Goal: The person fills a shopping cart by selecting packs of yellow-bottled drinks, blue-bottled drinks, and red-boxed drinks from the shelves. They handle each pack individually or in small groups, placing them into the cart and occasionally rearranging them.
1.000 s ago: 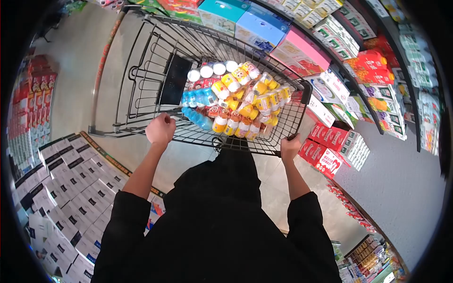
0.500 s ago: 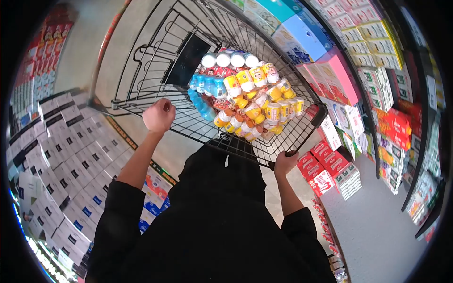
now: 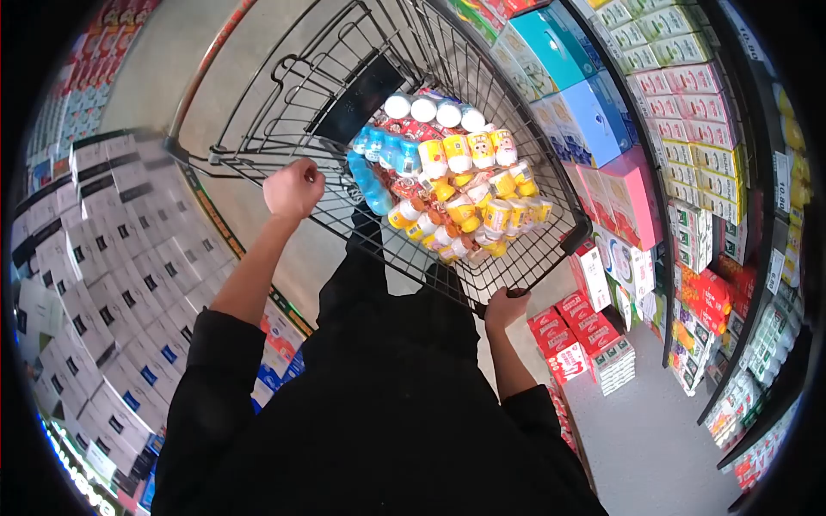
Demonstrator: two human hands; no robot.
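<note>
A black wire shopping cart stands before me, turned so that one long side runs along my front. My left hand is closed over the rim of that side. At the near right corner, my right hand has its fingers wrapped round the rim. Inside the basket lie packs of yellow-labelled bottles, a pack of blue-wrapped bottles and a row of white-capped bottles. A dark flat panel sits inside toward the orange-red handle bar.
Stacked white cartons rise on the left. Along the right run shelves of boxed drinks, with blue and pink gift boxes beside the cart. Red cartons stand low near my right hand.
The view has shifted, and the right-hand shelves appear closer. My legs show apart under the cart now. Both hands stay on the rim, with the right hand lower and further left in view.
</note>
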